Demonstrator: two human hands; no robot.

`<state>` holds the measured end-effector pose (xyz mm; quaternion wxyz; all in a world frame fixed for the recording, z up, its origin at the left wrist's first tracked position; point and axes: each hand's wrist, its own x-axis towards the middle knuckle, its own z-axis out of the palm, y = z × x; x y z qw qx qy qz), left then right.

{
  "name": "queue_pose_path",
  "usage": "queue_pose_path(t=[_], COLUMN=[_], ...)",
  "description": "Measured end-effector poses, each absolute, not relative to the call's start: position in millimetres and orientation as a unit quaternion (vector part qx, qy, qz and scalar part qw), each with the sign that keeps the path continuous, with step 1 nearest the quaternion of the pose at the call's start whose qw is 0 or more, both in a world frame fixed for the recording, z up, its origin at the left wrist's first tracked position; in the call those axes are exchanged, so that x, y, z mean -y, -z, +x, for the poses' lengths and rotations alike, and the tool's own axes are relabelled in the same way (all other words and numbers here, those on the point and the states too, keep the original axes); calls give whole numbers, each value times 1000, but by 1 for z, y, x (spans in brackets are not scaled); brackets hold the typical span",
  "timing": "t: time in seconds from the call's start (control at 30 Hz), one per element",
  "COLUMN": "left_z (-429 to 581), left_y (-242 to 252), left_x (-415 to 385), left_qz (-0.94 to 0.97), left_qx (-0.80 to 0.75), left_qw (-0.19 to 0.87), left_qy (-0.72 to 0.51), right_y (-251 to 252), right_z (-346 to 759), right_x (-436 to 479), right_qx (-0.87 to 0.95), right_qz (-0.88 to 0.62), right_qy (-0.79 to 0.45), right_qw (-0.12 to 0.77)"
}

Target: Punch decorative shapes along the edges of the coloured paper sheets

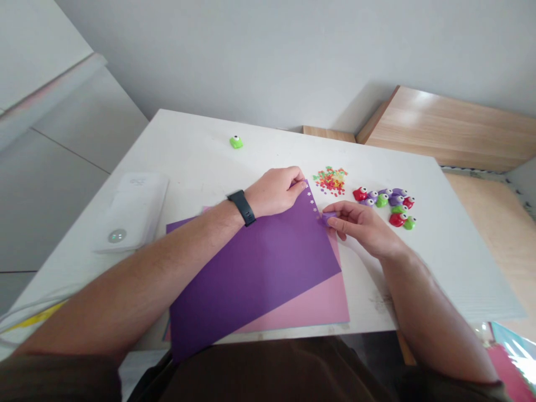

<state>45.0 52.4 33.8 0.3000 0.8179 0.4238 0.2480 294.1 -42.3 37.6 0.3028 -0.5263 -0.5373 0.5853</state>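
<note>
A large purple sheet of paper (268, 262) lies at a slant, with a row of small star- or flower-shaped holes along its right edge. My left hand (280, 187), with a dark watch on the wrist, pinches the sheet's far right corner. In my right hand (355, 223) is a small purple craft punch (329, 216), held between thumb and fingers at the punched edge. How far the paper sits inside the punch is hidden by the fingers. A pink sheet (305, 304) shows beneath the purple one.
Tiny multicoloured paper cutouts (331, 181) are piled beyond my right hand. Several red, green and purple punches with eyes (382, 200) cluster to the right. One green punch (237, 142) stands far back. A white device (132, 212) lies left on the white table (201, 139).
</note>
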Motion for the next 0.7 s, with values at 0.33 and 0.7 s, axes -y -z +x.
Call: queue_pose_path(t=[0.33,0.7], left_z=[45,46], left_y=[-33,-33], left_x=[-52,-52], left_qz=[818,818], left_qx=[-425,-418], left_qw=[300,300], left_qy=[-247,-256], right_y=[-39,-38], right_z=[292,291], right_x=[43,43], right_qx=[540,541], right_qz=[-523,-529], right_qy=[-584,-573], right_qw=[306,314])
